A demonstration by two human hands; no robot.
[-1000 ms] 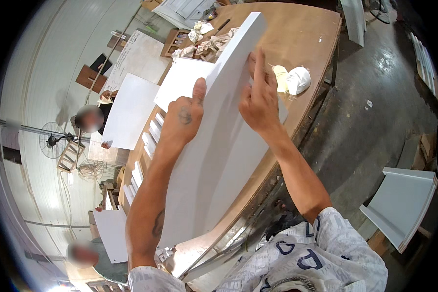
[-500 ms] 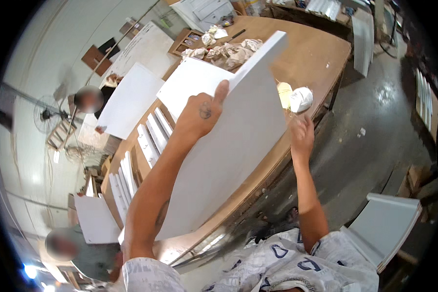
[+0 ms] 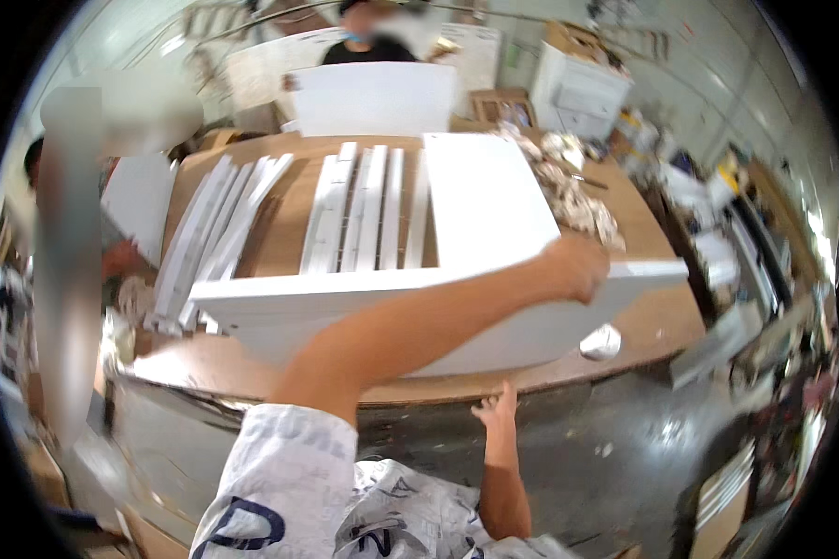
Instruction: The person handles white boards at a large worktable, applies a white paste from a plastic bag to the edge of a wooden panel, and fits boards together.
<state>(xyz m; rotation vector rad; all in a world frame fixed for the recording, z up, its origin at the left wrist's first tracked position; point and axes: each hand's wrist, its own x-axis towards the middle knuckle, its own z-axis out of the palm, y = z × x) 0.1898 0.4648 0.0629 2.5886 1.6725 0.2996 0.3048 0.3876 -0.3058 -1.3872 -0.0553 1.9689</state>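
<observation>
A long white panel (image 3: 475,340) stands on its long edge near the front of the wooden table, its top edge running left to right. My left hand (image 3: 576,267) is closed over that top edge toward the right end, with my forearm crossing in front of the panel. Below the table's front edge, my right hand (image 3: 500,406) is held up with its fingers apart and nothing visible in it. A white rounded wad (image 3: 600,342), perhaps cloth, lies on the table by the panel's right part.
Behind the panel, white strips (image 3: 368,210) and a flat white board (image 3: 489,200) lie on the table (image 3: 662,312). Crumpled paper (image 3: 578,200) sits at the right. Across the table a person holds a white panel (image 3: 373,100); another person stands blurred at left.
My view has turned, so the table and panel now run level across it. My left hand keeps its grip on the panel's edge. My right hand is now farther from the white wad.
</observation>
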